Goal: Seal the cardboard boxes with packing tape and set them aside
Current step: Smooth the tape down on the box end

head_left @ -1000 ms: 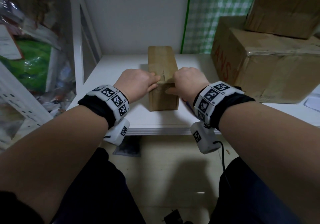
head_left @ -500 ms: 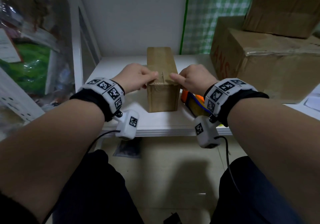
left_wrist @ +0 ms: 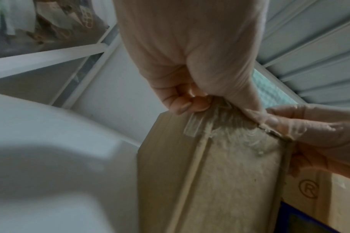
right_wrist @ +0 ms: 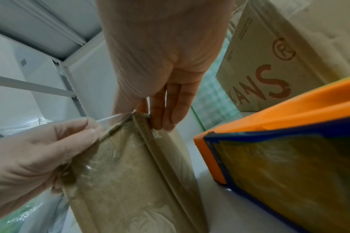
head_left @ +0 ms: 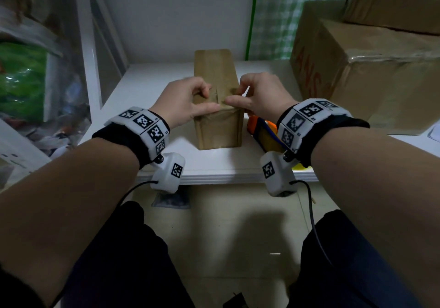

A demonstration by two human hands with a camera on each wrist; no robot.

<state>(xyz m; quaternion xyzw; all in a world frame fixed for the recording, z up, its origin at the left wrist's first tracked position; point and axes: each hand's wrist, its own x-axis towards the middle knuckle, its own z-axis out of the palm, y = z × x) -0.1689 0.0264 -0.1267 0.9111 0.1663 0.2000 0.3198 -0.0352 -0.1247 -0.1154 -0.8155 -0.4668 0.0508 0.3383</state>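
A narrow brown cardboard box (head_left: 215,76) (left_wrist: 230,173) (right_wrist: 130,173) stands lengthwise on the white table (head_left: 147,86). Clear packing tape (right_wrist: 112,119) runs over its top seam and down the near face, and one edge of it stands loose. My left hand (head_left: 209,100) (left_wrist: 220,100) sits at the near top edge with curled fingers and pinches that loose edge. My right hand (head_left: 232,95) (right_wrist: 142,116) meets it there. Its thumb presses the same edge, and its straight fingers lie against the box's upper right side.
An orange and blue tape dispenser (head_left: 262,129) (right_wrist: 269,141) lies just right of the box, under my right wrist. A large sealed carton (head_left: 357,69) with a smaller one (head_left: 392,3) on top fills the back right. A white shelf frame (head_left: 88,45) and bagged clutter stand at the left.
Both hands rose from the box's sides to its near top edge, thumbs now meeting over the tape. The tape dispenser came into view beside the right wrist.
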